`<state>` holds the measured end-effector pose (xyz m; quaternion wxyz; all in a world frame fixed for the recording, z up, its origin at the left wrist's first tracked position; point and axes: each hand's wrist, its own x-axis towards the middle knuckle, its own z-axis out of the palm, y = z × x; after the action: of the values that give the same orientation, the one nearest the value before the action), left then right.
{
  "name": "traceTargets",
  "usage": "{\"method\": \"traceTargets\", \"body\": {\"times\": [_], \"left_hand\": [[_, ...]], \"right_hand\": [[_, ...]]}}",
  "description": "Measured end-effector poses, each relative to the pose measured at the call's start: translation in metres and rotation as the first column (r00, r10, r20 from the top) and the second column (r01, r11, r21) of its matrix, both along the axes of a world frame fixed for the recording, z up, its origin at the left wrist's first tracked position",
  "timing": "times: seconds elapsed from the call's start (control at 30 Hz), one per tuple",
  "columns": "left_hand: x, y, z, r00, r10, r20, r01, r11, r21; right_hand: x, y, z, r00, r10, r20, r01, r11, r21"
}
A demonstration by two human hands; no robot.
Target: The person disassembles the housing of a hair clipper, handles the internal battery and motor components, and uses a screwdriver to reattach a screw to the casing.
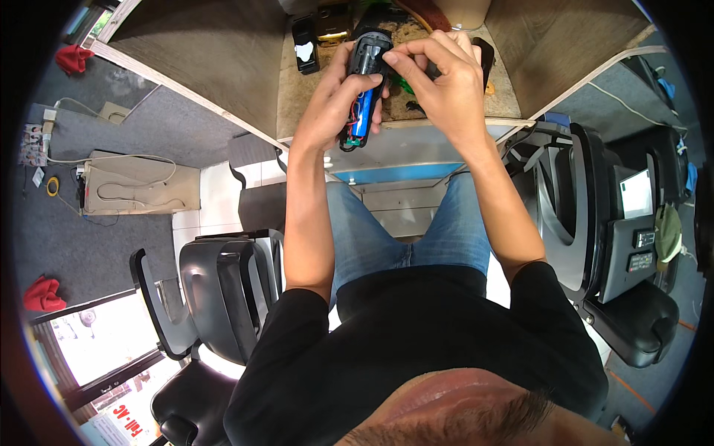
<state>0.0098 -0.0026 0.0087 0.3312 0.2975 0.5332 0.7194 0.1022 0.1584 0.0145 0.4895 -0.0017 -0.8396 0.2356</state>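
An opened black hair clipper (370, 56) is tilted upright over the worktop, its blue battery (363, 113), red wires and a bit of green circuit board bare at the lower end. My left hand (332, 100) is wrapped round its body, the thumb lying across the front. Beside the clipper's upper right edge, my right hand (446, 74) is closed in a pinch of thumb and forefinger. Whatever is between those fingertips, if anything, is too small to make out. A small black part (415, 108) lies on the worktop between my hands.
On the worn worktop (294, 100) stand a black device (303, 46) with a white patch and a black-and-gold one (333, 22). A dark object (485, 58) lies behind my right hand. Wooden side panels (201, 52) flank the worktop. Black padded chairs (223, 290) stand on both sides.
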Motion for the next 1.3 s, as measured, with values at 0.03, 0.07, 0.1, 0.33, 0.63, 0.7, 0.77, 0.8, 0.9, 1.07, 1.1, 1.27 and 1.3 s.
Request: {"method": "traceTargets", "body": {"times": [0.03,0.07,0.1,0.33,0.63,0.7,0.77,0.8,0.9,1.07,1.1,1.27,1.3], "left_hand": [[-0.0001,0.0003,-0.0001,1.0,0.002,0.0,-0.002,1.0,0.0],[-0.0003,0.0007,-0.0005,1.0,-0.001,-0.001,0.001,1.0,-0.002],[-0.0004,0.0009,-0.0007,1.0,-0.003,-0.003,0.003,1.0,-0.004],[-0.0006,0.0013,-0.0017,1.0,0.014,-0.027,-0.015,0.999,-0.036],[0.0002,0.0018,-0.0005,0.999,0.019,-0.041,-0.021,0.999,-0.044],[0.0002,0.0019,-0.0004,0.999,0.024,-0.038,-0.026,0.998,-0.05],[-0.0007,0.0015,-0.001,0.999,0.023,-0.047,-0.026,0.998,-0.053],[-0.001,0.0014,-0.0013,0.998,0.023,-0.057,-0.026,0.998,-0.056],[0.0003,0.0026,-0.0012,0.998,0.033,-0.049,-0.036,0.998,-0.057],[0.0003,0.0023,-0.001,0.998,0.037,-0.046,-0.04,0.997,-0.059],[0.0004,0.002,-0.0006,0.998,0.04,-0.047,-0.043,0.997,-0.063],[-0.0006,0.0019,-0.0006,0.998,0.036,-0.045,-0.039,0.997,-0.059],[-0.0002,0.0023,0.0002,0.999,0.036,-0.036,-0.038,0.998,-0.058]], "right_hand": [[-0.002,-0.0007,-0.0019,1.0,0.0,-0.01,0.0,1.0,0.016],[-0.0032,-0.0013,-0.0029,1.0,0.0,-0.02,0.0,1.0,0.031],[-0.0037,-0.0019,-0.0028,1.0,0.002,-0.02,-0.001,1.0,0.031],[-0.0045,-0.0045,0.0003,0.997,-0.062,-0.051,0.068,0.99,0.122],[-0.0041,-0.0061,-0.0017,0.996,-0.089,0.009,0.089,0.996,0.021],[-0.0045,-0.0062,-0.0019,0.996,-0.087,0.02,0.087,0.996,0.013],[-0.0055,-0.0076,-0.0013,0.997,-0.072,0.039,0.072,0.997,0.012],[-0.0058,-0.0077,-0.0017,0.997,-0.072,0.039,0.072,0.997,0.012],[-0.0074,-0.0075,-0.004,0.996,-0.081,0.029,0.079,0.996,0.044],[-0.009,-0.0075,-0.0054,0.995,-0.097,0.011,0.095,0.991,0.09],[-0.0093,-0.0072,-0.0054,0.995,-0.097,0.011,0.096,0.991,0.09],[-0.011,-0.0076,-0.0044,0.995,-0.069,0.07,0.064,0.996,0.067],[-0.0117,-0.0074,-0.0043,0.995,-0.07,0.07,0.065,0.996,0.068]]}}
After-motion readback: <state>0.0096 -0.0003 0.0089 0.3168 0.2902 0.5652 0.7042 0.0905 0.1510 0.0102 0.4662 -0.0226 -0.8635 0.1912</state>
